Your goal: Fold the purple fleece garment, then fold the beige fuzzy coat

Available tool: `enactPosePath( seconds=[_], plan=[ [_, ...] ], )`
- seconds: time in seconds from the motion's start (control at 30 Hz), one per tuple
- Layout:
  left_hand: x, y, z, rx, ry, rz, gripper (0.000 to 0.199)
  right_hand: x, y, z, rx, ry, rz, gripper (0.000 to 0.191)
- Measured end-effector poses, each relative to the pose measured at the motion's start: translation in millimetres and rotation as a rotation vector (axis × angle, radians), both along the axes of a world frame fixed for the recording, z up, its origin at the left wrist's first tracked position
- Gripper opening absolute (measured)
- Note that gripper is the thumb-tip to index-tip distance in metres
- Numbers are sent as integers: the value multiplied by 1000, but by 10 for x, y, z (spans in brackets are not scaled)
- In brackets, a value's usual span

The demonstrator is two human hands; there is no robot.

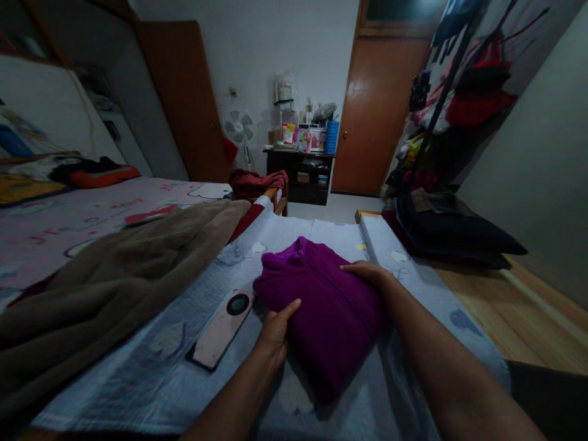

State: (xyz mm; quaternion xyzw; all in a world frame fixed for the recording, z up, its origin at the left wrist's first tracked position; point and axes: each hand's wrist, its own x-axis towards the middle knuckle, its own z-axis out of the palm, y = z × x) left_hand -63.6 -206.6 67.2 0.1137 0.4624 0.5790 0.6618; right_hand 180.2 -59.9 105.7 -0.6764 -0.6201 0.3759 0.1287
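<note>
Purple zip-front jacket (321, 318), folded into a thick bundle, is straight ahead of me between my two hands, over the pale blue sheet; whether it rests wholly on the cloth or is slightly raised I can't tell. The pale blue sheet (142, 392), printed with faint hearts, spreads widest beneath everything near me. Along its left side slumps a brown plush blanket (151, 263), and to the far right sits a dark stack of soft goods (450, 223), well apart from my arms. The jacket's long axis runs slantwise, from the collar at the far left down toward my near right, and my hands hold its two opposite long sides. My left hand (274, 334) is on the near left side, thumb on top and the other fingers out of sight, so the jacket lies ahead and to the right of it. My right hand (371, 274) reaches farther and is closed over the far right side, most of its fingers hidden, with the jacket to its left and toward me. Just beside my left hand, nearer to it than to my right, lies a pale pink smartphone (220, 337), back up.
</note>
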Motion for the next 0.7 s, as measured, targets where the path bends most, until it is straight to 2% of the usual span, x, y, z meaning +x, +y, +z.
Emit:
enactPosePath(
  seconds=[0.1,0.17,0.27,0.37,0.5,0.6,0.7],
  plan=[
    [-18,-12,3,37,63,44,43,-46,-59,59,-58,97,7,46],
    [-34,-13,57,71,117,88,45,-65,-119,137,-16,147,-2,48],
    [-30,12,223,131,185,86,44,-14,-244,291,80,207,-7,46],
    [64,78,432,213,208,25,48,186,-396,463,167,283,-50,44],
    [414,200,659,354,215,-95,58,664,-636,675,247,340,-203,45],
    [814,289,775,452,194,-205,62,1095,-856,788,247,438,-341,46],
    [1256,363,848,505,175,-310,64,1539,-1097,837,251,431,-490,42]
  ],
)
